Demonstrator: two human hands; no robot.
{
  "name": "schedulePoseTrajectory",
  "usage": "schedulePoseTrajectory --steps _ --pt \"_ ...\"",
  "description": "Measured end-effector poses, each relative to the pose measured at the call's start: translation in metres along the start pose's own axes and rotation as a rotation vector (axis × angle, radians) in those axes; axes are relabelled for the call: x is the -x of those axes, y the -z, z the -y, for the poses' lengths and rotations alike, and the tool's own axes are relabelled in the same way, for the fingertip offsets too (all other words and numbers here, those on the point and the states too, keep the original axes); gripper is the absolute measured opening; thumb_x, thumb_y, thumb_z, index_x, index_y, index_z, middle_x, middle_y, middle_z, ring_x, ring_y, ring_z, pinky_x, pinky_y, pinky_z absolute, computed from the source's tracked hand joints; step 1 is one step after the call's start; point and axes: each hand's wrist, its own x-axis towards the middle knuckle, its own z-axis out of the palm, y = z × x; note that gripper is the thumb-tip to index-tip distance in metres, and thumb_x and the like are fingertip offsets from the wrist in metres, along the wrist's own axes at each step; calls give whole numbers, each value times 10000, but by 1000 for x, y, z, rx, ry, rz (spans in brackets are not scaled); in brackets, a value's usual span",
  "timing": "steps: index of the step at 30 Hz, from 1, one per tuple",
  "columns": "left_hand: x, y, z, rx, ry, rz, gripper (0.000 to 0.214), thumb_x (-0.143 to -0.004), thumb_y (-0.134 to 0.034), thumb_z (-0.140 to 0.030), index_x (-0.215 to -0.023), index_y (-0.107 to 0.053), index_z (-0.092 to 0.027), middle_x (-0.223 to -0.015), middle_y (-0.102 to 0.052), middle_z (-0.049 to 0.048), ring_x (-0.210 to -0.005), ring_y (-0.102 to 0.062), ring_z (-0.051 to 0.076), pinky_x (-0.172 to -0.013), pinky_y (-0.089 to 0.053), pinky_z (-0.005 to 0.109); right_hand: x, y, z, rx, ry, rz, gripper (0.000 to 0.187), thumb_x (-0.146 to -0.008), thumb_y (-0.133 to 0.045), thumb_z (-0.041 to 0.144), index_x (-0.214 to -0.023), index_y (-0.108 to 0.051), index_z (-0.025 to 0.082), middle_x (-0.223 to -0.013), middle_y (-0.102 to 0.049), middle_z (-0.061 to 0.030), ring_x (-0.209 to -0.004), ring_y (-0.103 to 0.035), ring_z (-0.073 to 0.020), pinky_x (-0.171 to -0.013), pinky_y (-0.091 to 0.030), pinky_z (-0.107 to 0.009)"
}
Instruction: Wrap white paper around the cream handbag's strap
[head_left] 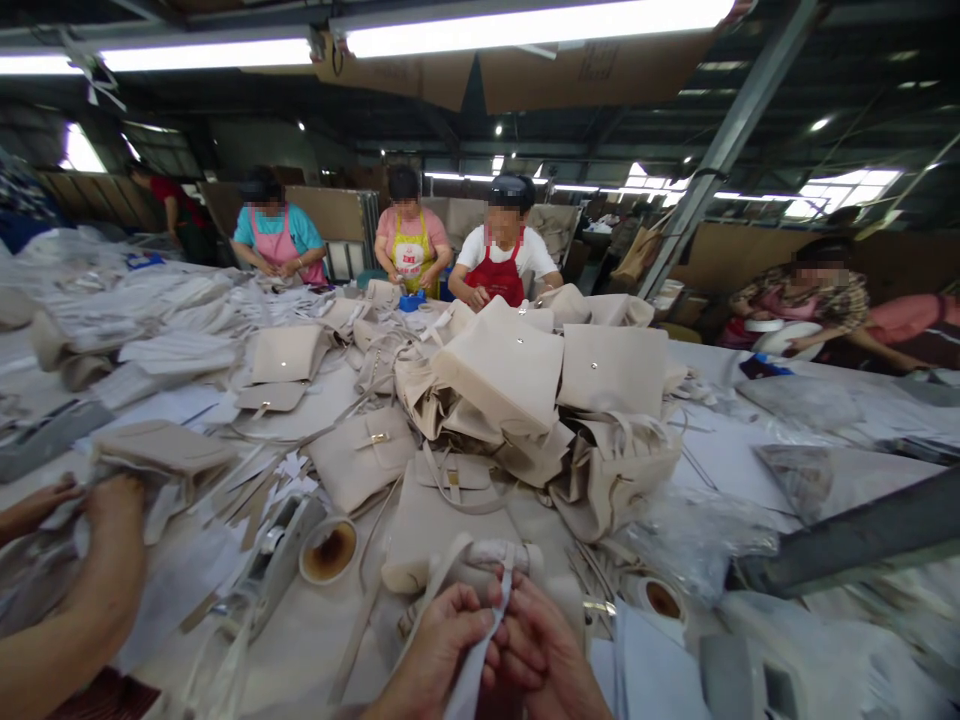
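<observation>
Near the bottom middle, my left hand point(442, 635) and my right hand point(547, 640) meet with their fingertips together. Both pinch a narrow whitish strip point(475, 668) that hangs down between them toward the lower edge. Just beyond my fingers lies a beige piece with a rounded end point(517, 555), partly covered by the hands; its exact kind is unclear. Farther on, a beige bag point(450, 510) with a flap and a metal clasp rests on the table.
A heap of beige bags point(502, 360) rises ahead. Cups of brown liquid point(328, 550) stand left and right point(663, 598). A co-worker's arm point(112, 580) reaches in at left over another bag point(161, 450). Plastic bags point(697, 530) and a dark bar point(862, 530) are at right.
</observation>
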Motion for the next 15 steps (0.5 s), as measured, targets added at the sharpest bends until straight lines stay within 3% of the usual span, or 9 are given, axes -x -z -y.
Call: schedulePoseTrajectory --steps 2,5,9,13,15 --pt "0 2 -1 1 30 29 515 -501 -888 -374 -691 -440 -204 -517 -627 -17 -393 -509 70 -391 -344 163 -1 0 0 24 -17 -2 492 -623 -858 492 -941 -644 184 -692 -615 59 -345 -282 26 -317 -194 -115" --pt "0 6 2 -20 -4 44 483 -580 -862 -390 -733 -440 -214 -472 -600 -34 -388 -516 93 -407 -349 182 -6 5 -6 163 16 -14 559 -557 -912 466 -961 -627 205 -663 -628 55 -360 -426 -22 -321 -206 -127" --pt "1 12 6 -25 4 67 466 -592 -868 -363 -816 -494 -198 -575 -654 -22 -435 -539 91 -442 -374 196 -9 19 -17 191 -22 -18 583 -539 -906 531 -952 -673 193 -554 -604 52 -354 -421 -39 -335 -199 -134" --pt "0 17 15 -50 64 186 574 -493 -932 -435 -766 -489 -194 -624 -680 16 -463 -561 94 -483 -366 210 -1 33 -19 167 -31 -18 571 -496 -914 551 -899 -699 209 -609 -668 15 -460 -568 -96 -448 -386 -190" --pt "3 19 20 -69 80 219 577 -433 -960 -431 -701 -515 -180 -631 -674 23 -533 -600 104 -564 -399 217 10 38 -14 302 -44 25 481 -517 -910 533 -798 -692 209 -624 -685 1 -498 -603 -120 -511 -440 -233"
